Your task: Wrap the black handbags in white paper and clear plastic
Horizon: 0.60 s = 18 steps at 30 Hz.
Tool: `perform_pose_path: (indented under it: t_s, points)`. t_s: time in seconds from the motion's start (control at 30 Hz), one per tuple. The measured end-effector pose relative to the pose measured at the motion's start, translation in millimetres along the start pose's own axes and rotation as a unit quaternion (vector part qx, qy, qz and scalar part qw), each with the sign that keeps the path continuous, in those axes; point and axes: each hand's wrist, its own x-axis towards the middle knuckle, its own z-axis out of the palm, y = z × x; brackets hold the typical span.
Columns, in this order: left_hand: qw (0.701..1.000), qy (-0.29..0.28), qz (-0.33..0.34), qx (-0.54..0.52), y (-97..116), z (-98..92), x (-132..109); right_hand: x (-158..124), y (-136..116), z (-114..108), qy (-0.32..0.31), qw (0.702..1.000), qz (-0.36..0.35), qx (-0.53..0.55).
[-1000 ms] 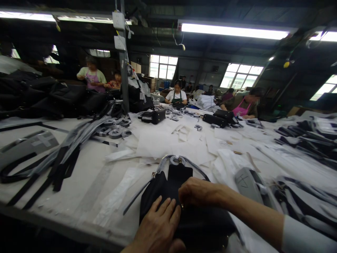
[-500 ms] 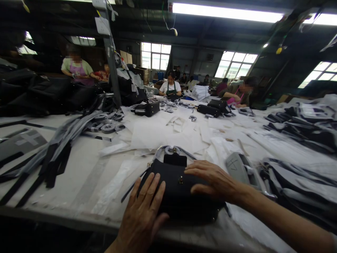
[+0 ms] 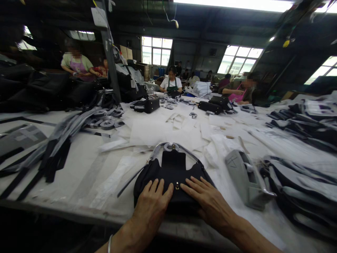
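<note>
Both your hands lie flat on the black handbag (image 3: 171, 168), which sits on the worktop (image 3: 86, 165) right at its near edge. Your left hand (image 3: 154, 202) is spread open at 7 o'clock of the small gold clasp (image 3: 177, 185), and your right hand (image 3: 207, 202) is spread open at 4 o'clock; neither grips anything. This looks like pressing the flap down and smoothing it (the clasp sits between your fingertips). Lifting or turning the bag would first call for closing your fingers round its sides. A grey tape dispenser (image 3: 243, 177) stands near, at 3 o'clock of the bag; mind it.
</note>
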Motion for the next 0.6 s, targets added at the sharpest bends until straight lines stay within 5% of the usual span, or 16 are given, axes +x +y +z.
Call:
perform_pose_path:
  t_s: [0.17, 0.37, 0.47, 0.6]
  points:
    - [0.988, 0.13, 0.045, 0.066, -0.6, 32.4, -17.8, -16.3, 1.3, 43.6, 0.129, 0.984, -0.048, -0.116]
    - [0.986, 0.138, 0.059, 0.076, 8.1, 45.6, -17.9, 4.7, -30.8, 42.1, 0.068, 0.997, 0.017, -0.045]
    - [0.991, 0.09, 0.084, 0.041, 0.1, 31.6, -8.2, 26.5, -45.9, 35.7, -0.001, 0.999, 0.033, 0.003]
    - [0.991, 0.013, 0.098, -0.087, -35.0, -10.4, 4.0, 40.2, -50.2, 36.1, -0.03, 0.998, 0.057, 0.026]
